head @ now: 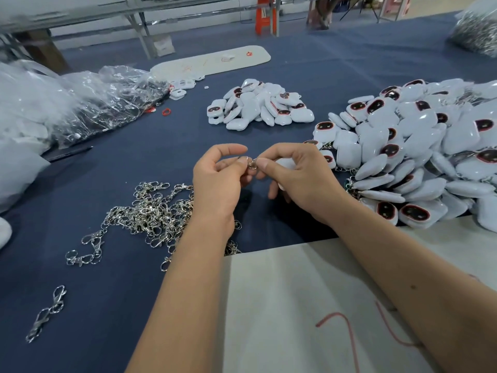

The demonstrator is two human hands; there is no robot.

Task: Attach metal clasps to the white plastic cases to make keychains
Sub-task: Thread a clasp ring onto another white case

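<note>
From my head camera, my left hand (217, 181) and right hand (298, 179) meet above the dark blue cloth (121, 292) in the middle of the table. Between their fingertips I pinch a small silver metal clasp (252, 163); it is mostly hidden by my fingers, so I cannot tell which way its long axis runs. My left fingers curl toward the thumb on one side of it, and my right thumb and forefinger press in from the other. Tucked under my right palm is a white plastic case (285, 165), smooth and glossy, only an edge of it showing, held by my curled lower fingers.

Just left of my left wrist lies a tangled heap of clasps (150, 211), shiny wire-thin lobster hooks and rings pointing every way. A lone pair of clasps (47, 313) lies nearer the table's front left, its long axis running diagonally from near-left to far-right.

To my right a large pile of cases (419, 157) spreads out, rounded, pillow-shaped, some showing dark red-rimmed screens. A smaller pile of cases (261, 105) sits farther away. Crinkled clear plastic bags (88, 103) lie at far left. A pale sheet with red marks (295, 305) lies under my forearms.
</note>
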